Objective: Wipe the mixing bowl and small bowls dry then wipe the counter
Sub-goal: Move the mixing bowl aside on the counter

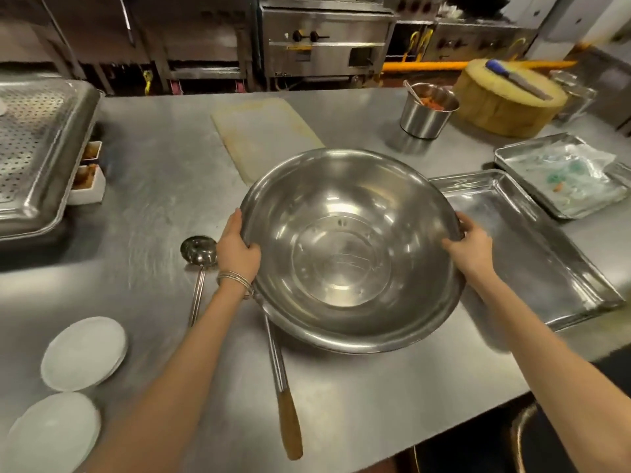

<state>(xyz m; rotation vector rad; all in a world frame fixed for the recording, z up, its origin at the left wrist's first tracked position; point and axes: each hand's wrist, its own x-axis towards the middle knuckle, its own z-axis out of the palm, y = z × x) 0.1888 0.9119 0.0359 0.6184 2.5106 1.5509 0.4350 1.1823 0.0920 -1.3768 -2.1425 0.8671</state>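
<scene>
A large steel mixing bowl (348, 254) is held at frame centre over the steel counter (164, 186), tilted so its inside faces the camera; the inside looks empty and shiny. The left hand (237, 249) is clamped on the rim at 9 o'clock, thumb inside, fingers behind the wall. The right hand (469, 249) is closed on the rim at 3 o'clock in the same way. Bangles (235, 279) are worn on the left wrist.

Whether the bowl's base touches the counter cannot be told — the near rim hides it.

Two small white bowls (83, 353) are seen at 8 o'clock near the counter's front edge, one beside the other, well apart from the mixing bowl. A ladle (198, 254) lies at 9 o'clock just beside the left hand, cup up. A long utensil with a wooden handle (290, 425) runs from under the bowl toward 6 o'clock.

A shallow steel tray (546, 268) is placed at 3 o'clock, just beside the right hand; a second tray (560, 175) with crumpled plastic film sits behind it at 2 o'clock. A pale cutting board (263, 131) lies at 12 o'clock behind the bowl. A steel canister (426, 112) with a spoon and orange contents stands at 1 o'clock, and a round wooden chopping block (505, 100) with a blue-handled knife (515, 78) on top is seen further right. A perforated steel tray (37, 148) occupies the 10 o'clock edge — stoves are visible in the background, blurred.
</scene>
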